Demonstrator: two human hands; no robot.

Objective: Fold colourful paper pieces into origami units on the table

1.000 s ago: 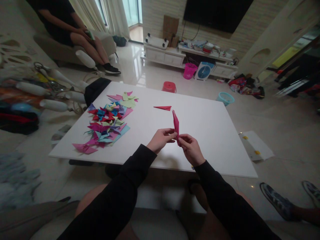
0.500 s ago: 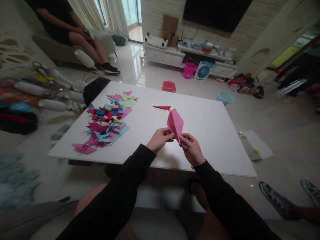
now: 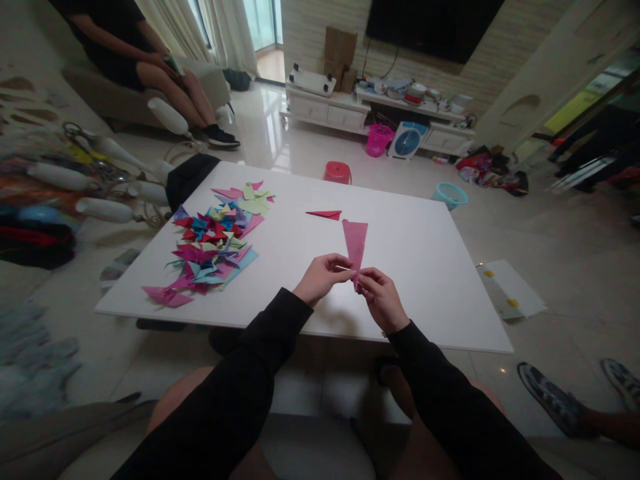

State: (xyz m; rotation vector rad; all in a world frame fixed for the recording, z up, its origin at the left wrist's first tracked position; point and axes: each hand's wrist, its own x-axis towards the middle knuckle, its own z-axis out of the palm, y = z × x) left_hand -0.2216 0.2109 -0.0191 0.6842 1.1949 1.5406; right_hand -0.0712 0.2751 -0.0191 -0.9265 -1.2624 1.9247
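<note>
A pink folded origami paper (image 3: 355,241) stands upright between my hands above the white table (image 3: 410,267), its wide end up and its narrow tip down. My left hand (image 3: 327,277) pinches it at the lower left. From the right, the fingers of my right hand (image 3: 383,297) are closed on the paper near its tip. Just beyond, a red folded paper strip (image 3: 325,215) lies flat on the table. To the left is a heap of colourful folded paper pieces (image 3: 215,243) in pink, red, blue, green and purple.
A person (image 3: 150,60) sits on a sofa at the far left. Beyond the table stand a red stool (image 3: 337,173), a pink basket (image 3: 379,140) and a blue fan (image 3: 407,141). A light blue basket (image 3: 451,195) is near the far right corner. A shoe (image 3: 550,397) shows at right.
The pink paper has gone from a wide diamond shape to a narrow wedge with a flat top. My left hand has shifted slightly right, closer to my right hand.
</note>
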